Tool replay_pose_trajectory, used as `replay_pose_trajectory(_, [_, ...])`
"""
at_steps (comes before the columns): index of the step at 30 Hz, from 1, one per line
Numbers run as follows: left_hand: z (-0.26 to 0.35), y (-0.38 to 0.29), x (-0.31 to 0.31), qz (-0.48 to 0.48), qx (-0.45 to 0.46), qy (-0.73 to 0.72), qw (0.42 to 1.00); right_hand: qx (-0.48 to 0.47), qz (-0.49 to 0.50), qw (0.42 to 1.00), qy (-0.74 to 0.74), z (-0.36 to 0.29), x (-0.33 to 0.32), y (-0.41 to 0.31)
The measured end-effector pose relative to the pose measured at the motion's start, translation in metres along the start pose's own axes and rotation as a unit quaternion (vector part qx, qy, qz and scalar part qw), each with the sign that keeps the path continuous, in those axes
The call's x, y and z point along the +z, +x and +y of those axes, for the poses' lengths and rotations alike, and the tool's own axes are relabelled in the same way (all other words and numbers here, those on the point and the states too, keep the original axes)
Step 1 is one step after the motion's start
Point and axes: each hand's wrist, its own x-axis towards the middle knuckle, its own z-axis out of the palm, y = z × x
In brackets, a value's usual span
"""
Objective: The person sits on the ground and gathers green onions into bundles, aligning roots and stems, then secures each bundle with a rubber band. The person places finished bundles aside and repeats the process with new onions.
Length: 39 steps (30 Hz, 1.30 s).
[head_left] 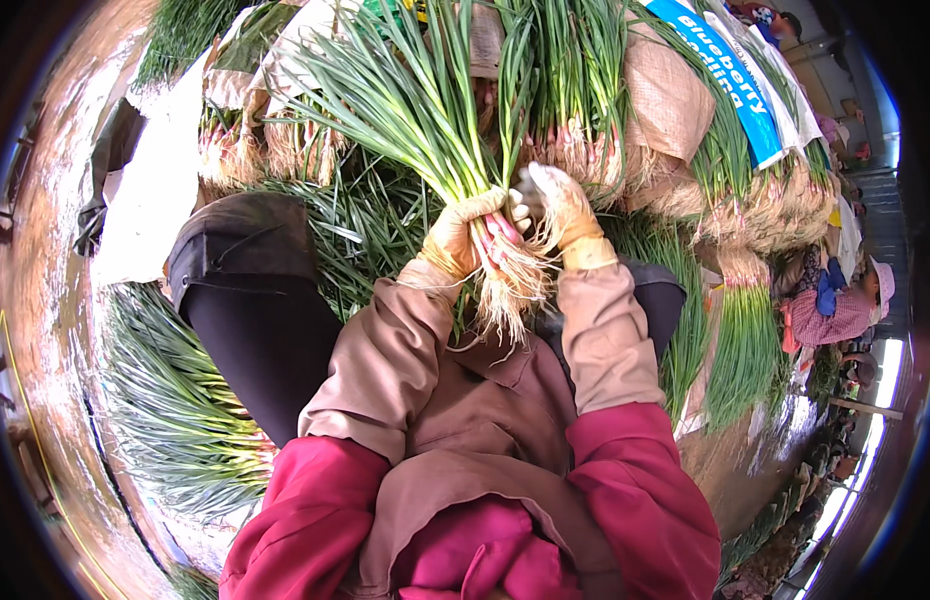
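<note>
My left hand (465,225), in a stained pale glove, is wrapped around a bunch of spring onions or similar alliums (442,142) just above the pink bulbs. Its long green leaves fan up and away from me, and the pale stringy roots (513,296) hang toward my lap. Close on the right of the bulbs is my right hand (561,202), also gloved, slightly blurred, with its fingers bent toward the bunch. Whether those fingers pinch anything is hidden. Loose green leaves (367,232) cover the ground between my knees.
Beyond my hands lie more rooted bunches (585,135), partly under woven sacking (667,97) and a printed plastic sack (727,75). A heap of the same plants (187,405) is at my left; another bunch (742,337) lies at right. A person in a pink hat (832,315) sits farther right.
</note>
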Motion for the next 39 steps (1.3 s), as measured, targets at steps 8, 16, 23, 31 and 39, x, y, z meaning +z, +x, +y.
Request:
replay_pose_trajectory(8, [-0.002,0.003,-0.014,0.019,0.026,0.031,0.999,-0.014,0.000,0.948,0.317,0.017,0.029,0.016])
replay_pose_trajectory(16, [0.001,-0.001,-0.005,-0.018,0.007,0.026,0.999,0.101,0.074,0.959,0.253,0.025,-0.004,0.050])
replay_pose_trajectory(23, [0.006,-0.003,-0.011,-0.049,-0.051,-0.001,0.997,0.270,-0.180,0.861,0.391,0.010,0.047,-0.009])
replay_pose_trajectory(31, [0.004,-0.001,-0.010,-0.031,-0.028,-0.006,0.999,0.167,-0.006,0.954,0.249,0.009,0.035,0.017])
replay_pose_trajectory(39, [0.033,-0.030,0.052,-0.148,0.057,-0.038,0.987,0.191,-0.280,0.916,0.215,0.062,0.060,-0.002])
